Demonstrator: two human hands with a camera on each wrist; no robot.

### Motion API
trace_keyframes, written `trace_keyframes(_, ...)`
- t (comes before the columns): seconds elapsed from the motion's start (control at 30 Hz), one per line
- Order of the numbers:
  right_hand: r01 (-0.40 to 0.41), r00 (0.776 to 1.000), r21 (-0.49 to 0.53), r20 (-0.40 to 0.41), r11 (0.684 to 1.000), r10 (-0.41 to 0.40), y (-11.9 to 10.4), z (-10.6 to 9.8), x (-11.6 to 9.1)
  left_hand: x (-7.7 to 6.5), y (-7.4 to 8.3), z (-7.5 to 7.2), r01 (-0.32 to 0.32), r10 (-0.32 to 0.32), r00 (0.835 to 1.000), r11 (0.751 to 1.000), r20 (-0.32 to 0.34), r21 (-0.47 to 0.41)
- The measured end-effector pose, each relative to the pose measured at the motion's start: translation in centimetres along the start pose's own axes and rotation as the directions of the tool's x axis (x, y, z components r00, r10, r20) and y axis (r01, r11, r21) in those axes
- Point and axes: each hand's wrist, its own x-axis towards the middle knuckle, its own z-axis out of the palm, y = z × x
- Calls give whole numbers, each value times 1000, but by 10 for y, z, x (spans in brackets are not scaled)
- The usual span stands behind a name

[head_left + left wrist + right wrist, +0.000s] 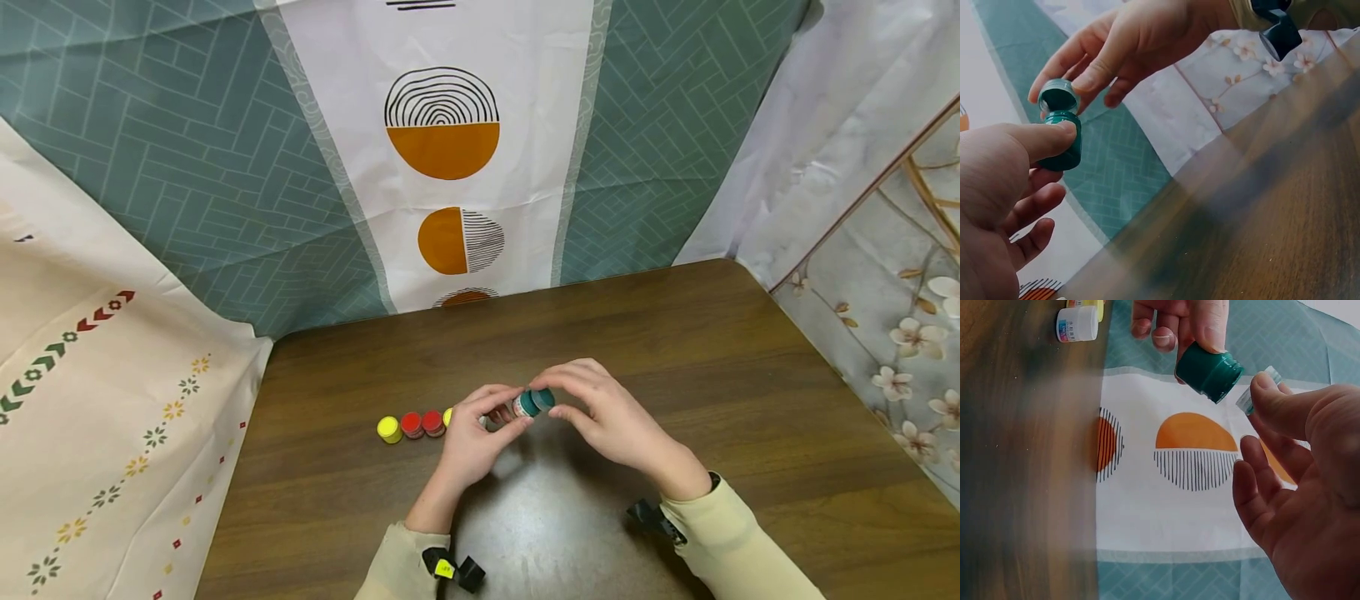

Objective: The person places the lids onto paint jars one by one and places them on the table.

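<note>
A small green paint jar (1207, 372) is gripped between the thumb and fingers of my left hand (474, 433), held up above the table. In the right wrist view its mouth is uncovered and tilted towards my right hand (611, 417). The thumb and fingers of that hand pinch the jar's round lid (1059, 87). A narrow gap parts lid and jar in the right wrist view, while the left wrist view shows the lid tipped over the jar's mouth. The left hand's other fingers are loosely bent.
On the wooden table (337, 517), a row of small paint jars includes a yellow jar (389, 430), a red jar (412, 426) and a white jar (1077, 324). My left hand hides part of the row. A patterned cloth (465, 192) hangs behind the table.
</note>
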Motion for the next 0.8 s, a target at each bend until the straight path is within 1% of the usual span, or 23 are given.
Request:
trace_keyframes(0.17, 15, 1000, -18, 11, 1000, -15, 0, 1, 0, 0, 1, 0, 7, -6, 1000, 1000, 21, -5)
trace_keyframes(0.6, 32, 999, -33, 23, 999, -31, 1, 1, -1, 0, 2, -1, -9, 12, 998, 999, 57, -44)
trace_keyframes(0.8, 28, 999, -33, 43, 999, -26, 3, 2, -2, 0, 1, -2, -13, 17, 997, 998, 76, -55)
